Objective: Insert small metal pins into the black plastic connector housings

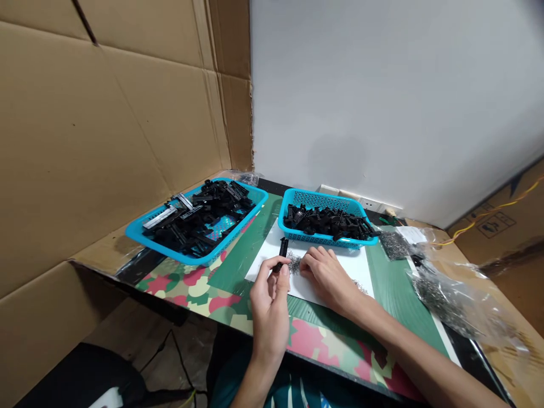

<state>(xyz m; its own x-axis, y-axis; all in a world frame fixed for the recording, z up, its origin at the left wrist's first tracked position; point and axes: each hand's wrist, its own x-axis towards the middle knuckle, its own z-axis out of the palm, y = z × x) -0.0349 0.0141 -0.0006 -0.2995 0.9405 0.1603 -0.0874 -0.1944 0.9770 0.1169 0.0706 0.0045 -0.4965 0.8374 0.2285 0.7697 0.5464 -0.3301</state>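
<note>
My left hand [269,297] is closed on a small black plastic part [282,251], pinching its lower end so it stands upright above a white sheet [340,272]. My right hand [325,273] rests palm down on that sheet, its fingertips bent at a little heap of tiny metal springs [294,262]; I cannot tell whether they hold one. Just behind the hands stands a small blue basket [293,201] of black plastic parts [327,221].
A larger blue basket [140,231] of black parts sits at the left on a green mat [250,241]. Clear bags of metal pieces [446,294] lie at the right. Cardboard walls [106,141] close off the left; a white wall [382,96] stands behind. The table edge runs near me.
</note>
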